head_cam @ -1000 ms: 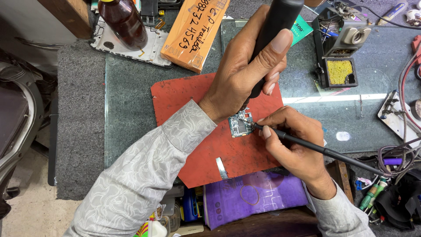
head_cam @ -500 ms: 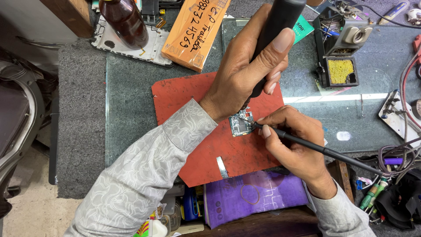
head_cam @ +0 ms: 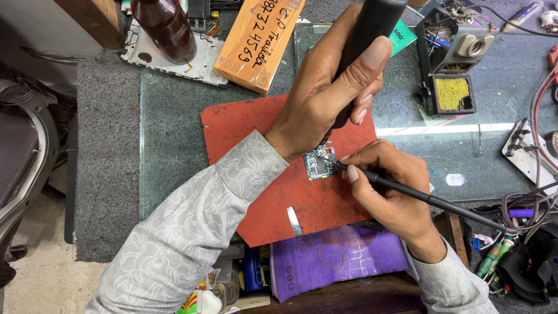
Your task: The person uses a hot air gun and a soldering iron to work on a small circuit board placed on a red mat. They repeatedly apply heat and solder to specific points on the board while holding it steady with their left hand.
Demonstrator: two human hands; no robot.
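Two hands are converging on the small green circuit board (head_cam: 319,163) at frame centre: left hand (head_cam: 325,96) gripping a thick black cylindrical tool (head_cam: 366,40) from above, right hand (head_cam: 389,186) pinching a thin black corded soldering iron (head_cam: 430,199) from lower right.

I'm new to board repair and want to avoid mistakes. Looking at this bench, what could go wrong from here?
The small circuit board lies loose on the red mat; nothing clamps it, so a nudge from the thin tool in the right hand could shift it. The left hand holds the thick black handpiece close over the fingers; if hot, it may burn them. The tool's cable could snag.
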